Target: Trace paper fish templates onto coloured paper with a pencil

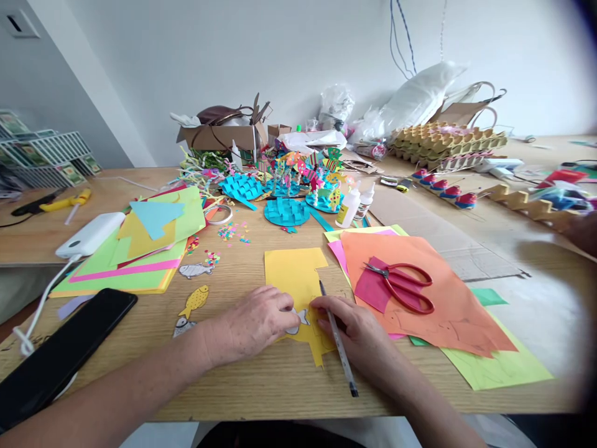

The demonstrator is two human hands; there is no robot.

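On the table in front of me lies a piece of yellow paper (290,267) with cut-out edges. A small white paper fish (303,316) rests on it. My left hand (263,314) has its fingers pressed together on the fish's left side. My right hand (347,326) grips a pen (341,348) between its fingers, tip pointing away from me. Its fingertips touch the yellow paper just right of the fish's tail. To the left lie a yellow paper fish (194,301) and two grey-white ones, one (196,270) above it and another (183,326) partly behind my left forearm.
Red-handled scissors (410,287) lie on orange paper (448,317) at right. Coloured sheets (135,267) and a black phone (69,348) are at left. Glue bottles (349,206) and blue woven paper pieces (286,212) stand behind. A person's hand (583,231) shows at far right.
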